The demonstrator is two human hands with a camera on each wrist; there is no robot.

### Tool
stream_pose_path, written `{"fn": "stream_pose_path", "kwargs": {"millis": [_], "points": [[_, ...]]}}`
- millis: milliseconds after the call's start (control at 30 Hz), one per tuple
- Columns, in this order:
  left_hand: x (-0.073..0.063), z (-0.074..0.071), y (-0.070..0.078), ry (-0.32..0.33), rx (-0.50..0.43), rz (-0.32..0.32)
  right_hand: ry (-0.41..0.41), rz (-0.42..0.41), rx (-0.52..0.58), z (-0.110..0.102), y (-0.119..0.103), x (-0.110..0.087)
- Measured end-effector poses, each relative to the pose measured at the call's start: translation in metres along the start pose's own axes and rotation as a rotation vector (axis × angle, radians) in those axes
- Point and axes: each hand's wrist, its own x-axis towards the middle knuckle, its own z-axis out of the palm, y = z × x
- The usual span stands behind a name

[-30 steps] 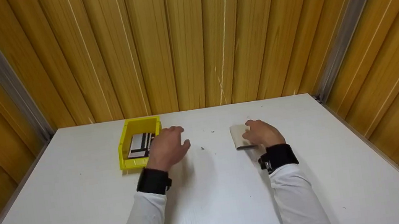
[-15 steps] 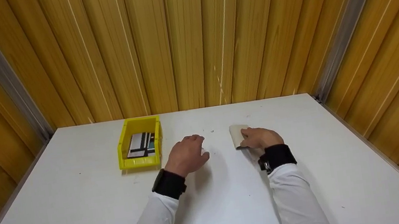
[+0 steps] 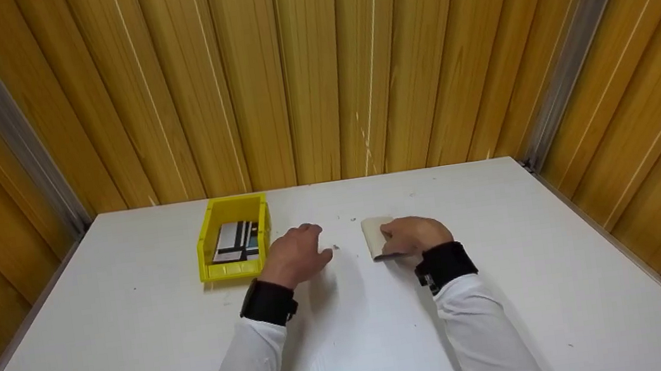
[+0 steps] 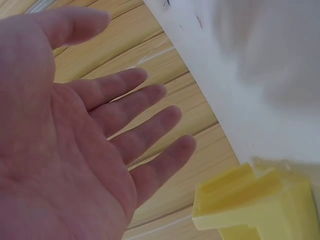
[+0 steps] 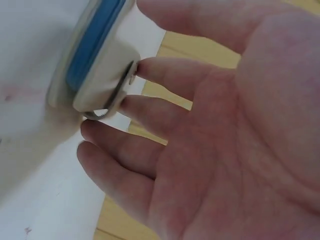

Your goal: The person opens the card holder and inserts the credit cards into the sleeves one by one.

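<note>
My right hand [image 3: 417,235] pinches a flat cream case [image 3: 375,240] by its right side, close over the white table. In the right wrist view the cream case [image 5: 107,72] shows a blue layer between its cream faces, and a dark curved edge by the fingertips [image 5: 145,67]. My left hand [image 3: 295,257] hovers just right of a yellow bin [image 3: 233,270], its fingers spread and holding nothing. Seen from the left wrist, the palm [image 4: 75,135] is bare and the yellow bin [image 4: 250,205] lies beyond the little finger. Flat white, black and teal pieces [image 3: 236,241] lie inside the bin.
The white table [image 3: 352,348] carries small dark specks. Yellow wood-look panels [image 3: 315,72] stand along its back edge and both sides, with grey posts [image 3: 579,38] at the corners.
My right hand has gripped the cream case and moved it left and slightly toward me. My left hand went right, away from the bin, then came partly back.
</note>
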Motion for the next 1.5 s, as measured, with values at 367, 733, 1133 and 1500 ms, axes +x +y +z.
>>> {"fn": "stream_pose_path", "kwargs": {"millis": [367, 733, 1133, 1500], "points": [[-0.003, -0.013, -0.009, -0.111, -0.076, -0.066, -0.016, -0.089, -0.190, 0.012, -0.065, -0.011], [-0.006, -0.012, -0.005, -0.226, -0.128, -0.049, -0.041, -0.208, -0.221, 0.025, -0.101, -0.028], [-0.005, -0.008, -0.001, -0.343, -0.010, -0.066, -0.073, -0.207, -0.157, 0.024, -0.109, -0.031], [-0.004, -0.004, 0.007, -0.375, -0.004, -0.047, -0.060, -0.181, -0.133, 0.019, -0.102, -0.031]]}}
